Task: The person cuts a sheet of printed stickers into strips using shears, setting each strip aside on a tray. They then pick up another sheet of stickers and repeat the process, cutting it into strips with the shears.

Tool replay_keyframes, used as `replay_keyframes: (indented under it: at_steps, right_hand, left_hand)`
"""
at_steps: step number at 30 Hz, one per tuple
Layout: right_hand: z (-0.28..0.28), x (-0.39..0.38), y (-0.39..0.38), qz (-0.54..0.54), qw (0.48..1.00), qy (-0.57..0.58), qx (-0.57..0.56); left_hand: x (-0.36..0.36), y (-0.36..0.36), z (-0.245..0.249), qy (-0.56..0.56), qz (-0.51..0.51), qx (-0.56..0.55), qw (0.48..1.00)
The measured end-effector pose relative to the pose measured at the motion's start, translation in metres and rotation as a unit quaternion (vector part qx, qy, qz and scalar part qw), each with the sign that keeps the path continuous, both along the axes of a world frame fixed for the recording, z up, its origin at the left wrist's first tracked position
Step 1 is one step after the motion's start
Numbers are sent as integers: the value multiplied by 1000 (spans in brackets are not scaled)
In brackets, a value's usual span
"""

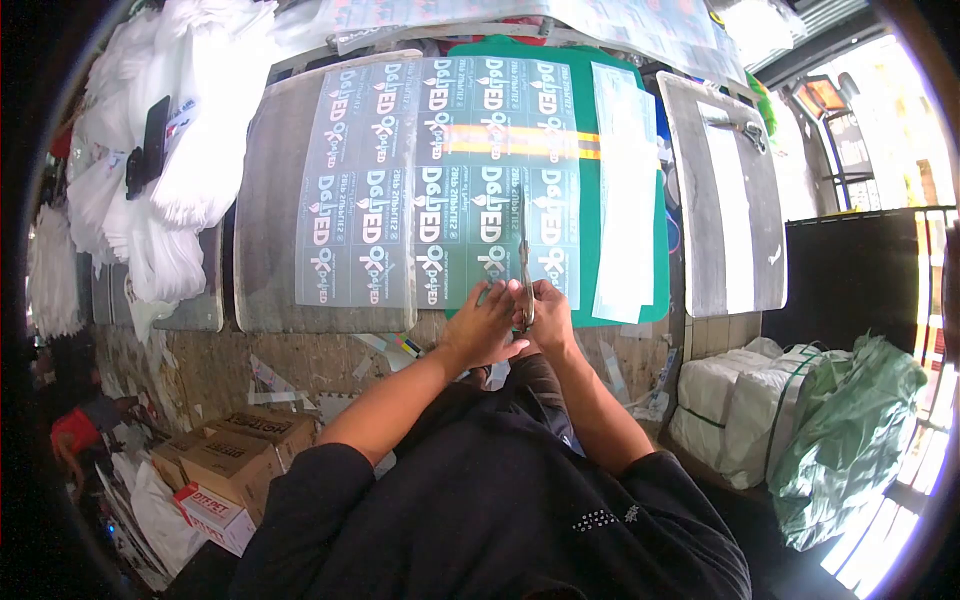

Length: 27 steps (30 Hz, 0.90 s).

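A clear film sheet (345, 215) with rows of white mirrored lettering lies across a grey board and a green garment (590, 260) with an orange and yellow stripe. In my right hand (546, 316) is a pair of scissors (524, 245), blades pointing away from me over the film between two columns of prints. Close on its left, my left hand (482, 324) has its fingertips at the near edge of the film, seemingly pinching it. The thumb reaches towards the scissors' handles. White strips (622, 200) lie on the garment's right side.
White garments (205, 110) are piled at the left, with a black phone-like object (155, 135) on them. Another pair of scissors (745, 128) rests on the right-hand board (690, 200). Cardboard boxes (235, 460) stand low left, wrapped white bundles (735, 405) low right. A person's red sleeve (75, 432) shows far left.
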State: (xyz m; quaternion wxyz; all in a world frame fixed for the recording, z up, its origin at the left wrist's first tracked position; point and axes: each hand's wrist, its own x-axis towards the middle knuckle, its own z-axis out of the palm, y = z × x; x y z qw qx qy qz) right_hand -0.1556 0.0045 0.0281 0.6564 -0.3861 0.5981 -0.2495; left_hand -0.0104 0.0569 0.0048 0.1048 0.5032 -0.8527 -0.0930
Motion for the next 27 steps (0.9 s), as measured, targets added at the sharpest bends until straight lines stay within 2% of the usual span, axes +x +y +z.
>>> replay_keyframes:
  at_steps: [15, 23, 27]
  right_hand:
    - [-2, 6, -21, 0, 999, -28, -17]
    - [5, 10, -39, 14, 1000, 6, -15]
    - [-10, 10, -46, 16, 999, 26, -42]
  left_hand:
    - [-2, -2, 5, -18, 2, -13, 1000]
    - [0, -1, 0, 0, -8, -34, 999]
    - [0, -2, 4, 1, -8, -28, 1000]
